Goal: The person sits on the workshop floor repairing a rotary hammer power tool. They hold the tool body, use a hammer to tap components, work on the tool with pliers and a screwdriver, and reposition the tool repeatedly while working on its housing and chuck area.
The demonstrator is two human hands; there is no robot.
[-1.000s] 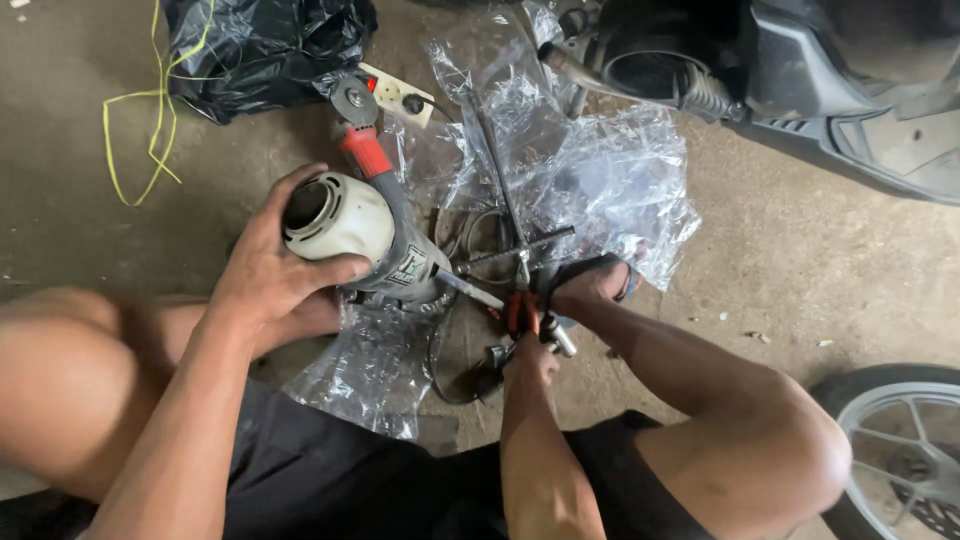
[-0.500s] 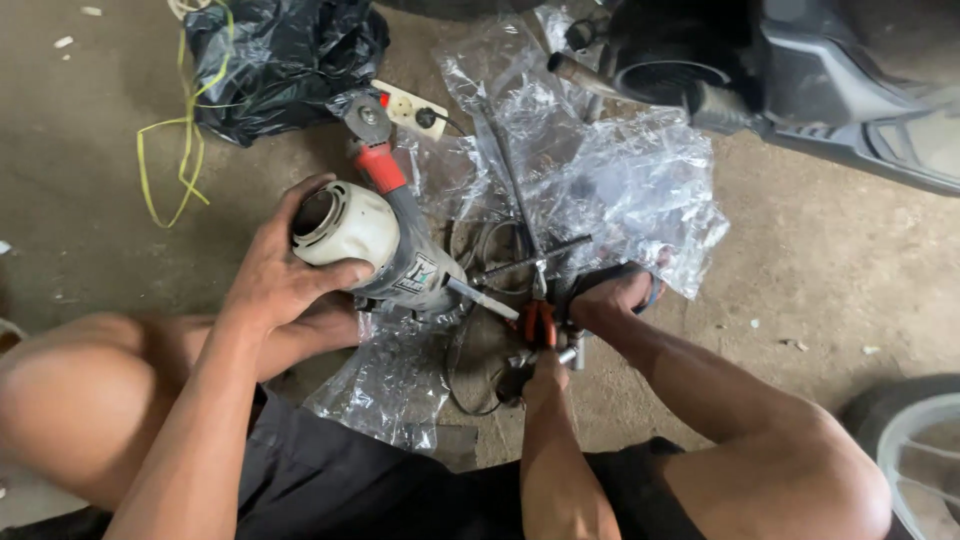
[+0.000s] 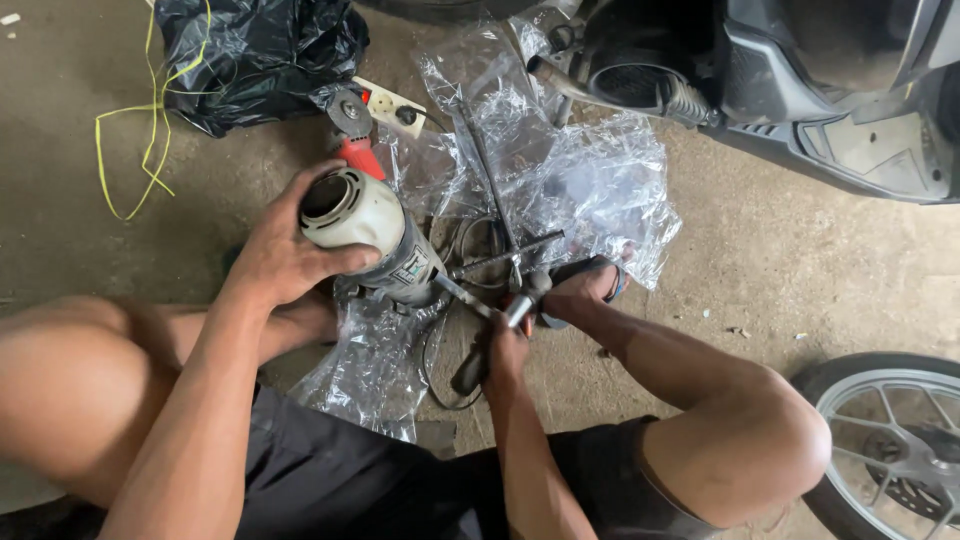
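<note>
The person squats on the concrete floor [image 3: 820,260], knees wide, with a cream-coloured motor [image 3: 365,225] propped between the feet on a sheet of crumpled clear plastic [image 3: 590,180]. The left hand [image 3: 285,255] is clamped over the rounded cream end, fingers [image 3: 345,260] curled round the housing and holding it still. The right hand [image 3: 505,345] is closed on a tool handle [image 3: 470,370], its metal tip set against the shaft [image 3: 465,295] that juts from the motor's grey front end. The motor looks heavy and rigid, a smooth painted shell that could slip under a sweaty palm; the broad body, where the left hand has it, seems the surest place to grip, not the thin shaft. Lying on plastic, it may well slide. A long metal cross wrench [image 3: 495,195] lies just beyond, a red-handled tool [image 3: 355,140] and a white socket strip [image 3: 390,105] beside a black bag [image 3: 260,55], a yellow cord [image 3: 150,140] toward the far left. A scooter [image 3: 800,90] stands at the far right, a wheel [image 3: 890,450] nearer.
</note>
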